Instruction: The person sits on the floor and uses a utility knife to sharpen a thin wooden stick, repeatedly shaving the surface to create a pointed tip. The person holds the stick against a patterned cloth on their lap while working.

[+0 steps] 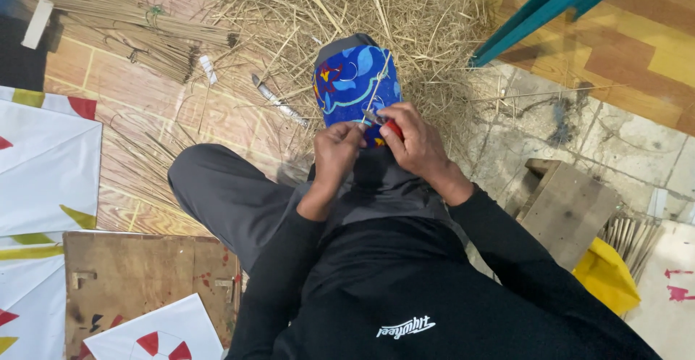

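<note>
I sit on the floor with my knee raised, and a blue patterned cloth (353,85) covers it. My left hand (336,151) pinches the lower end of a thin bamboo stick (379,79) that lies over the cloth. My right hand (411,143) grips a small red-handled knife (385,124), its blade against the stick beside my left fingers. Both hands touch each other above my knee.
A heap of straw-like shavings (362,5) lies ahead. Tied bundles of thin sticks (137,30) lie at far left. White kites (43,164) and a wooden board (137,280) lie to my left. On my right stand a wooden box (568,211), a yellow bag (607,277) and a teal frame (550,1).
</note>
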